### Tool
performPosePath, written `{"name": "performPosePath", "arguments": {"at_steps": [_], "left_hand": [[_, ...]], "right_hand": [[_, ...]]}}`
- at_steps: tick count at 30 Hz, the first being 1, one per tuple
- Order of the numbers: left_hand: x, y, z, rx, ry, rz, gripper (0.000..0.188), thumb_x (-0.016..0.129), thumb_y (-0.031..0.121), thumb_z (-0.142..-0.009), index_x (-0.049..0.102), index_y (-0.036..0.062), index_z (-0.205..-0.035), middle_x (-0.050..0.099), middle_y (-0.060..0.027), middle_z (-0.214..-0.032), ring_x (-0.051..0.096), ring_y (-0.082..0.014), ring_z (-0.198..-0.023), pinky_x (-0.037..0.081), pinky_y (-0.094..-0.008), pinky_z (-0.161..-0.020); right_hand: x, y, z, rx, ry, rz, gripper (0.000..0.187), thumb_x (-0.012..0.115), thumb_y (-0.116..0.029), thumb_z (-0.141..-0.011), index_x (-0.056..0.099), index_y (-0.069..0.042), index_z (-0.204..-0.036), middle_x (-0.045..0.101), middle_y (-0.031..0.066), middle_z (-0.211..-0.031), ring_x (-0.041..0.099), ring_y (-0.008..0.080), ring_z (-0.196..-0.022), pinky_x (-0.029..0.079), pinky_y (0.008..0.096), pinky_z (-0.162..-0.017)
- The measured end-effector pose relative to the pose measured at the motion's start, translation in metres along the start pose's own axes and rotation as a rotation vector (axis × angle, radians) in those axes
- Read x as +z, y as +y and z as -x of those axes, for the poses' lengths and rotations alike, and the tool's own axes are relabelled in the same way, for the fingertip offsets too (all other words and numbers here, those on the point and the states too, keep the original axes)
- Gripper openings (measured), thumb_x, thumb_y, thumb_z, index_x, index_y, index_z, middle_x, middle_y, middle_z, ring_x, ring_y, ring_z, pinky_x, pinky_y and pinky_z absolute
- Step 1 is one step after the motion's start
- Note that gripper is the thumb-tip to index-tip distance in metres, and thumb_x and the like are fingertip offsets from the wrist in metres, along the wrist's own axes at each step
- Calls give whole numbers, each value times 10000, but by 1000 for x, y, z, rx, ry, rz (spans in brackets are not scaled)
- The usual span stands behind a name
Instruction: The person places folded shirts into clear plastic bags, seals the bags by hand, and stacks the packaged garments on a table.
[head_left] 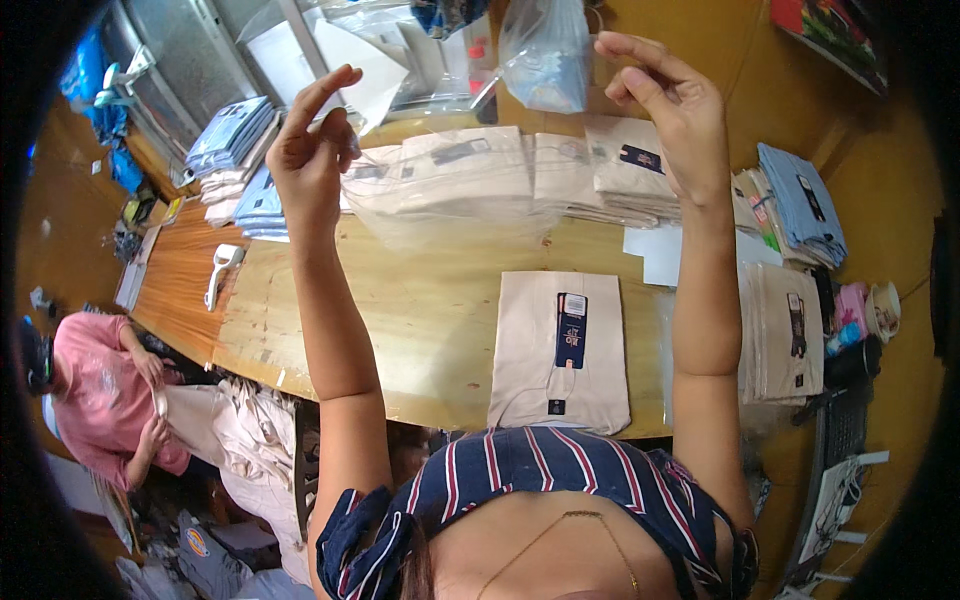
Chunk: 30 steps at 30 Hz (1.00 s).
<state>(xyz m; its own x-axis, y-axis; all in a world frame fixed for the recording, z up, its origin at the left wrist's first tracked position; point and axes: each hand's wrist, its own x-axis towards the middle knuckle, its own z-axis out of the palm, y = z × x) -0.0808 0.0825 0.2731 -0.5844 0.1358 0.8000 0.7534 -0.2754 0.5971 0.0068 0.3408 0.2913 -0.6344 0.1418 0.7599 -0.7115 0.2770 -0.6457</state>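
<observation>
My left hand (pixel 312 160) is raised over the far left part of the table, its thumb and fingers pinched on a clear plastic bag (pixel 450 215). The thin film spreads to the right, blurred, in front of the stacked shirts. My right hand (pixel 685 120) is up at the far right, its fingers partly bent and apart from the thumb, with nothing visible in it. A folded beige shirt (pixel 520 330) lies flat on the table close to my body, with a dark blue hang tag (pixel 572 335) on it.
Folded beige shirts (pixel 460 170) line the table's back edge. Blue packed shirts (pixel 232 130) are piled far left, others (pixel 800 205) far right. A beige stack (pixel 780 335) stands at right. A white handheld tool (pixel 222 272) lies left. A person in pink (pixel 100 370) handles cloth at lower left.
</observation>
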Motion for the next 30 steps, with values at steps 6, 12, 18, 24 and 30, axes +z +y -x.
{"name": "performPosePath", "arguments": {"at_steps": [6, 12, 18, 24, 30], "left_hand": [[-42, 25, 1, 75, 96, -113, 366, 385, -110, -750, 515, 32, -1061, 544, -61, -1026, 361, -18, -486, 293, -135, -408], [-72, 39, 5, 73, 138, -67, 339, 445, -67, -745, 500, 6, -1071, 544, -122, -1010, 359, -12, -492, 290, -131, -406], [-96, 45, 12, 86, 200, -39, 306, 447, -100, -737, 559, 21, -995, 592, -99, -905, 362, -10, -469, 306, -138, -396], [-101, 51, 16, 122, 179, -63, 471, 540, 30, -766, 363, 59, -1201, 576, -121, -940, 392, -5, -505, 317, -121, -396], [-93, 58, 15, 140, 230, -140, 524, 545, 27, -761, 317, 93, -1229, 582, -124, -912, 412, -3, -504, 324, -126, -395]], "right_hand": [[42, -5, -26, -21, -133, -16, 263, 457, 15, -761, 544, -1, -1008, 575, 55, -939, 510, 83, -685, 420, 204, -685], [74, -10, -42, 17, -176, -142, 257, 455, 53, -742, 533, 33, -985, 580, 62, -861, 525, 84, -648, 438, 203, -621], [93, -10, -50, 95, -279, -245, 254, 439, 64, -741, 534, 35, -975, 554, 77, -771, 519, 110, -595, 460, 236, -477], [97, 3, -51, -17, -356, -199, 269, 447, 0, -779, 539, -18, -1031, 568, 55, -980, 507, 80, -681, 417, 203, -713], [94, 15, -54, 5, -380, -209, 303, 443, -23, -799, 491, -52, -1097, 545, 77, -1029, 528, 80, -668, 435, 202, -684]]}}
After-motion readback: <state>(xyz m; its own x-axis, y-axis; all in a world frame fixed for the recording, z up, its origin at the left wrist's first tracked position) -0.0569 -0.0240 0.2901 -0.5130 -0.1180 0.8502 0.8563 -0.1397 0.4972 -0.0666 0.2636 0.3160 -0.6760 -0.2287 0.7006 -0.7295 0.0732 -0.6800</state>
